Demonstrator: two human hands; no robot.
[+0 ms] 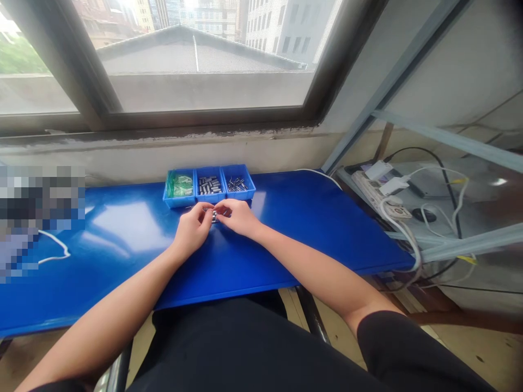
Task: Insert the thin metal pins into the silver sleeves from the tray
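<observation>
Between my fingertips, just in front of the blue bins, is a small shiny metal piece [214,216]. My left hand [194,225] pinches it from the left, and my right hand [236,216] closes on its right side. Its exact shape is too small to tell. Three joined blue bins stand behind my hands: the left bin [180,202] holds a green bag, the middle one has short metal cylinders [210,185], and the right one contains thin metal pins [237,185].
The blue table [318,218] runs under a window. On a shelf at the right lie a white power strip [378,191], plugs and tangled cables. A white cable [61,249] and a pixelated area are at the left. Metal frame bars rise beyond the table's right end.
</observation>
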